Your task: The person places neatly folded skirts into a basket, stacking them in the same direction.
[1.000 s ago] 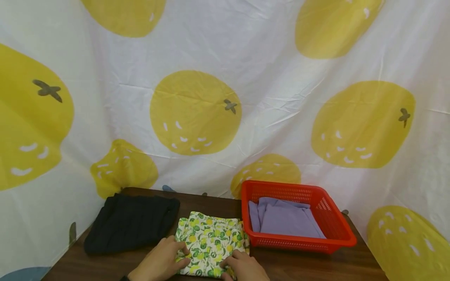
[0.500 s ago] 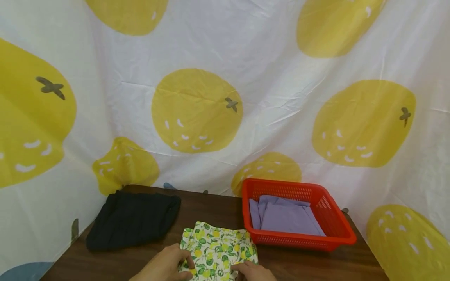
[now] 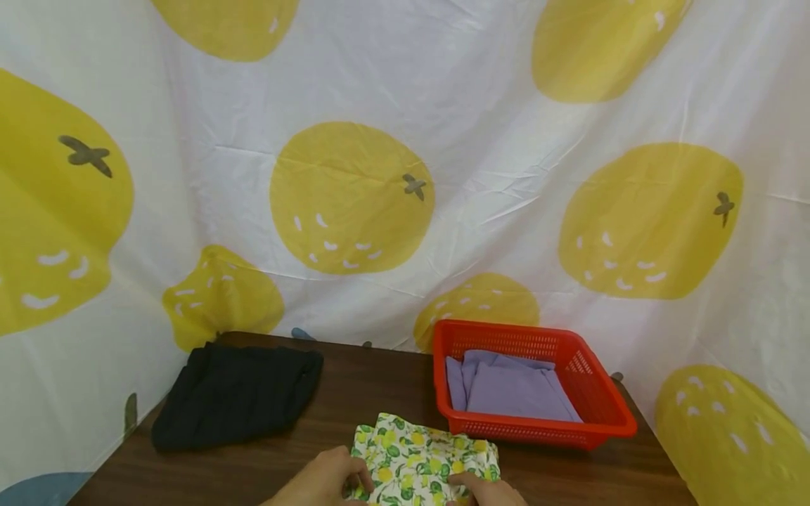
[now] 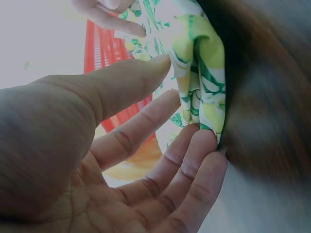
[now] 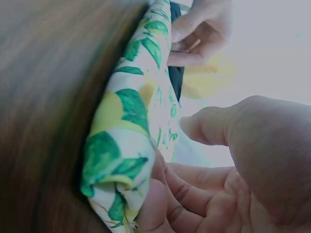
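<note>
A folded white cloth with a yellow lemon and green leaf print lies on the table at the near middle. At its left edge is my left hand; in the left wrist view the thumb and fairly straight fingers touch the layered folds. My right hand is at the cloth's near right side. The right wrist view has its fingers against the rolled edge, while the thumb stands apart from the cloth. The lower part of both hands is cut off by the head view's bottom edge.
Behind the cloth on the right stands a red plastic basket with folded lilac fabric inside. A folded black garment lies at the left of the brown wooden table. A lemon-patterned curtain hangs behind and at the sides.
The lemon-print cloth has slid to the right and toward me, with both hands moving along beside it. Basket and black garment have stayed put.
</note>
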